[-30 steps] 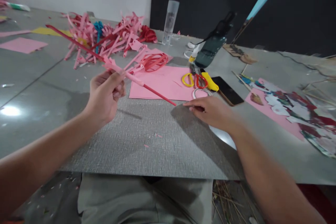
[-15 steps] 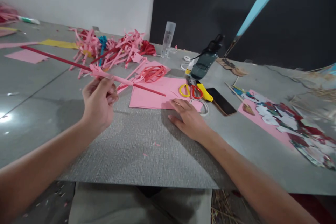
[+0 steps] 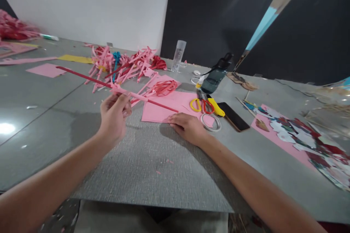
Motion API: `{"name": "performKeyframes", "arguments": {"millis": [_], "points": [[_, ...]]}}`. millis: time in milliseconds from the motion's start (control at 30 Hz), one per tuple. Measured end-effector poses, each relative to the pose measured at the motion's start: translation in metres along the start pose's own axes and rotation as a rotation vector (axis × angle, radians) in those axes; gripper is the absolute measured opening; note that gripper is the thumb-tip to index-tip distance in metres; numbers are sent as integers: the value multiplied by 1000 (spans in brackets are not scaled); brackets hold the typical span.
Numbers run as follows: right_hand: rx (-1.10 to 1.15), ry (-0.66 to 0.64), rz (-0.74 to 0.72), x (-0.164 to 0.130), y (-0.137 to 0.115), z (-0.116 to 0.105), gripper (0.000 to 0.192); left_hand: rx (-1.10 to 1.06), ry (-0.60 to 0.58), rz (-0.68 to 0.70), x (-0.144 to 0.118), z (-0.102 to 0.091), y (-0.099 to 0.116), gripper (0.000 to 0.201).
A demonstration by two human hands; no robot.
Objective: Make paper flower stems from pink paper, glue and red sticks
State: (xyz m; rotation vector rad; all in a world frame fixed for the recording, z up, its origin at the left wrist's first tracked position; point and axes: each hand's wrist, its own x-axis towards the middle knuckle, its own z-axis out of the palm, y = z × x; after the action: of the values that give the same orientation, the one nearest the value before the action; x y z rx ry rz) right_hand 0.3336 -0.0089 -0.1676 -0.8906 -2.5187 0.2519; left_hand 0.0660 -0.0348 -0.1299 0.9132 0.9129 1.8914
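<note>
My left hand [image 3: 114,115] is raised above the grey table and grips a long red stick [image 3: 82,75] with a pink paper wrap around its middle. The stick slants from upper left down to the right, its tip over the pink paper sheet [image 3: 164,111]. My right hand [image 3: 186,127] lies palm down on the near edge of that pink sheet, fingers together and pointing left. Just right of it lie a clear tape roll [image 3: 210,122] and yellow-and-red scissors [image 3: 202,105].
A heap of pink and red paper strips [image 3: 123,66] lies at the back. A clear tube [image 3: 178,55], a dark bottle [image 3: 216,74], a yellow cutter [image 3: 216,106] and a phone [image 3: 233,116] stand right of centre. Torn coloured paper on a pink sheet [image 3: 298,134] is at far right.
My right hand slid left from beside the tape roll onto the pink sheet's edge. My left hand kept its grip on the stick, which tilted flatter. The view lifted.
</note>
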Motion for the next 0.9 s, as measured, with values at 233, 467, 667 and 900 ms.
{"name": "performKeyframes", "arguments": {"millis": [233, 467, 667, 900], "points": [[-91, 81, 176, -5, -4, -7, 30, 9, 33, -5, 1, 0, 0, 41], [-164, 45, 365, -4, 36, -5, 54, 33, 31, -14, 2, -1, -3, 41], [-200, 51, 421, -1, 38, -1, 57, 46, 25, -15, 0, 0, -3, 38], [-198, 94, 442, 3, 31, -10, 42, 67, -7, 3, 0, 0, -5, 40]]}}
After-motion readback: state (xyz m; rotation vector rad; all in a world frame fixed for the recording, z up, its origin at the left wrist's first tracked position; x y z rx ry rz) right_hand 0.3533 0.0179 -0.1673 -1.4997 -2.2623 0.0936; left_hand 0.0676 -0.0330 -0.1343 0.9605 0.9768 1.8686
